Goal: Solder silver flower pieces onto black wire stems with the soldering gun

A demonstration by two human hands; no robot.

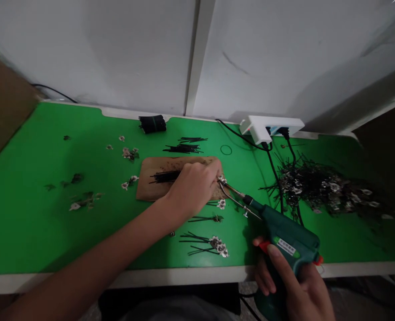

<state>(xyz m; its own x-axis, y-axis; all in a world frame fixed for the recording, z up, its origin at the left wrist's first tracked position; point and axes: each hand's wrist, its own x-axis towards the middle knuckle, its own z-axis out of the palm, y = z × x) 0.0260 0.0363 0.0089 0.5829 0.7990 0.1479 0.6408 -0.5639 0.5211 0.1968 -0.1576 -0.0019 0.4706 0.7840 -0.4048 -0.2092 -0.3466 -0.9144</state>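
Note:
A green soldering gun [289,236] with a red trigger fills my right hand [294,278], its metal tip and thin curved feed tube pointing left. That tip meets a small silvery metal piece [222,179] at the right end of a brown board [146,189]. My left hand [195,183] rests over the board, fingers pinched close to the tip; what they grip is hidden. Black wires [164,177] lie on the board, partly under this hand. Just in front of the board are metal pieces with black wires attached [217,243].
A large heap of wired metal pieces [327,185] lies right. Behind it stands a white power strip [273,127] with plugged cables. Loose metal pieces [129,154] are scattered left on the green mat [23,223]. A tied black bundle [152,124] and loose wires [184,148] lie behind the board.

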